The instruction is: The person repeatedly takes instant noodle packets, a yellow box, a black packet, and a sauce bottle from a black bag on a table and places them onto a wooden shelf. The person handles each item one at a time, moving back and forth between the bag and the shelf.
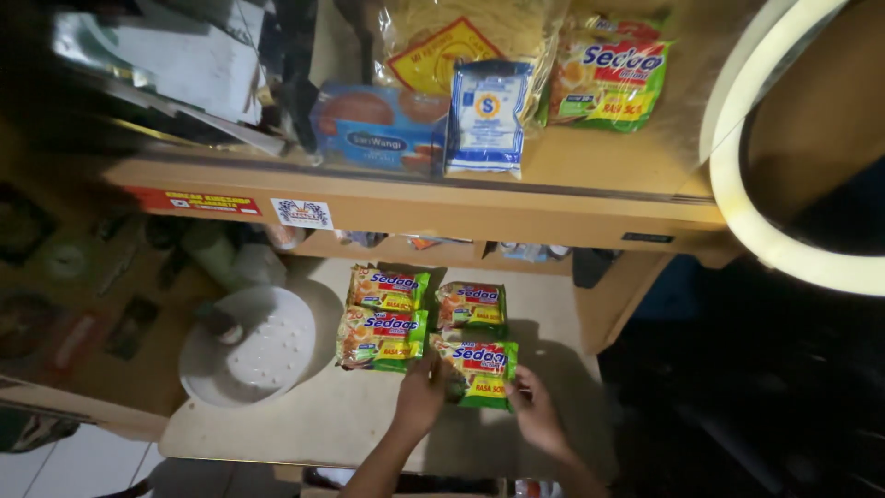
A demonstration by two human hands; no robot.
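Both hands, left (419, 398) and right (536, 412), hold one of four noodle packets (477, 371).

The instant noodle packet (477, 371) is a flat, rectangular pouch, green and yellow with a red band and a picture of a noodle dish. It lies face up on the pale worktop (323, 420), slightly tilted, at the front right of a group of four like packets.
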